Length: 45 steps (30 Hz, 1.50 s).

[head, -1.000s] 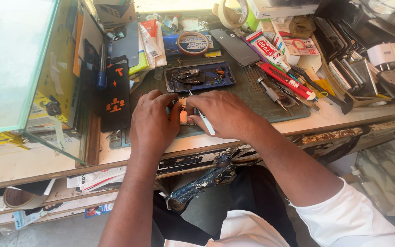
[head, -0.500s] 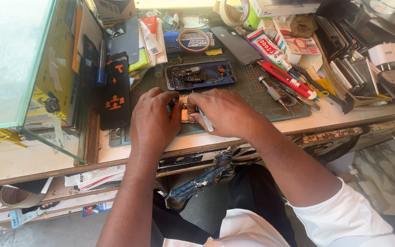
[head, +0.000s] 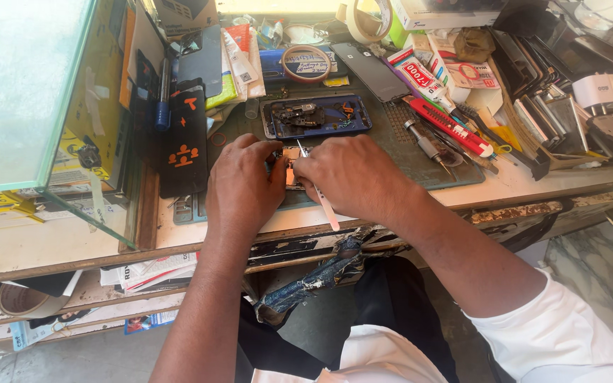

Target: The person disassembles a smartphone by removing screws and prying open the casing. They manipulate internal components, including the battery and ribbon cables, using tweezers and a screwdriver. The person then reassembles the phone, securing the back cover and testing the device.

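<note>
Unmoved hands [head: 299,177] (both), still pinching small part [head: 291,164]; tweezers [head: 318,190] steady

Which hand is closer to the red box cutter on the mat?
The right hand. It sits just left of the red box cutter, with bare green mat between them. The left hand is farther away, on the other side of the right hand.

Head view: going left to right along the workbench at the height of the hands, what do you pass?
Glass case → black phone back cover with orange marks → left hand → small part pinched between the hands → right hand, holding a white tool → green work mat → red utility knife.
</note>
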Available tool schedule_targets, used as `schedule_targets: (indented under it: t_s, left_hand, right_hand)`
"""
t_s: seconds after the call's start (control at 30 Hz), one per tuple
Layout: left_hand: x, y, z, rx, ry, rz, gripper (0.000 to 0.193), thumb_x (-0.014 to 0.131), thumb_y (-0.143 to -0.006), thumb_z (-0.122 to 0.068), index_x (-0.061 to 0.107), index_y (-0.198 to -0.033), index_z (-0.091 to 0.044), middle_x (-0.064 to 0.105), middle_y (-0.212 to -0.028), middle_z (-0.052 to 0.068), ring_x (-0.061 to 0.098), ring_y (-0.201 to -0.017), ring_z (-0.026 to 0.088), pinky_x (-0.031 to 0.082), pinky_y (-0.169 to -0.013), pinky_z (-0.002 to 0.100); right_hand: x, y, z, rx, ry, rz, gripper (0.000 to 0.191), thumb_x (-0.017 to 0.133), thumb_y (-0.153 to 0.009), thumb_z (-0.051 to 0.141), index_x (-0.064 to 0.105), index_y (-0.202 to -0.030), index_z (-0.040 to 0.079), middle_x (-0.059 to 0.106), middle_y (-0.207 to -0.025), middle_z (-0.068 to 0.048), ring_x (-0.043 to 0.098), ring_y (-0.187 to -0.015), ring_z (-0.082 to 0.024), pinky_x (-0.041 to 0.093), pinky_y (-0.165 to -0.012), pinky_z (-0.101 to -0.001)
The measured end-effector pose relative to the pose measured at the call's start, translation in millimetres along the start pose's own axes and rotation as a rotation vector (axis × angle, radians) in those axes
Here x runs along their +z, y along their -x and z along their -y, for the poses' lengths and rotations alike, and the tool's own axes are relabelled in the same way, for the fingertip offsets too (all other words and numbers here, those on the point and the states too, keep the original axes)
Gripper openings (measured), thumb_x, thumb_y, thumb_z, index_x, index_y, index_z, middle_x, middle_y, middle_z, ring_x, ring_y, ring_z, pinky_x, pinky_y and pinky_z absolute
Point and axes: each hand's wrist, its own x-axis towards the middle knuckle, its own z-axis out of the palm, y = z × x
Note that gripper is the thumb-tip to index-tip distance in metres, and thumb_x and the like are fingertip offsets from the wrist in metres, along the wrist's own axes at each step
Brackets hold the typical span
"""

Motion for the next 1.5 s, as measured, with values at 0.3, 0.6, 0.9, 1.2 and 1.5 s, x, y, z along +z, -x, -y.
schedule_targets:
  t_s: [0.3,0.6,0.9,1.2,1.5]
  left_hand:
    - [0.6,-0.5,2.5,0.001,0.005,-0.002,0.021,0.073,-0.089,-0.019,0.078,-0.107,-0.009,0.070,-0.097,0.009,0.067,-0.099,0.032,0.052,-0.087,0.046]
    - [0.5,0.9,3.3,-0.001,-0.003,-0.001,0.022,0.073,-0.089,-0.021,0.078,-0.107,-0.009,0.070,-0.097,0.009,0.067,-0.099,0.031,0.052,-0.087,0.046]
    - [-2.6,-0.4,1.7,0.041,-0.015,0.011,0.025,0.070,-0.090,-0.020,0.076,-0.113,-0.012,0.067,-0.103,0.009,0.064,-0.105,0.031,0.052,-0.089,0.047]
    - [1.7,0.4,-5.4,0.145,-0.037,0.029,0.033,0.069,-0.089,-0.019,0.073,-0.121,-0.013,0.064,-0.110,0.010,0.062,-0.109,0.033,0.051,-0.088,0.048]
    - [4.7,0.7,-10.8,0.115,-0.103,0.029,0.035,0.067,-0.090,-0.021,0.074,-0.123,-0.012,0.067,-0.117,0.010,0.062,-0.112,0.033,0.051,-0.091,0.047]
  right_hand:
    - [7.7,-7.0,0.7,-0.092,0.194,-0.023,0.011,0.065,-0.088,0.017,0.071,-0.082,0.011,0.071,-0.068,-0.010,0.075,-0.068,-0.026,0.058,-0.061,-0.0423]
    - [20.9,-2.8,-4.7,0.009,0.013,-0.063,0.012,0.068,-0.088,0.021,0.078,-0.091,0.015,0.074,-0.068,-0.010,0.073,-0.064,-0.028,0.057,-0.060,-0.0449]
    - [7.2,51.6,-55.8,0.289,-0.493,-0.463,0.017,0.070,-0.102,0.028,0.072,-0.110,0.013,0.076,-0.088,-0.006,0.073,-0.068,-0.019,0.054,-0.061,-0.0315]
    - [20.3,96.7,-96.5,0.418,-0.047,-0.194,0.029,0.064,-0.090,0.008,0.070,-0.117,0.015,0.072,-0.111,-0.010,0.068,-0.103,-0.034,0.053,-0.082,-0.0487]
    - [19.7,95.3,-107.5,0.442,-0.056,-0.083,0.038,0.063,-0.085,0.005,0.072,-0.120,0.019,0.068,-0.107,-0.008,0.066,-0.106,-0.031,0.054,-0.087,-0.0472]
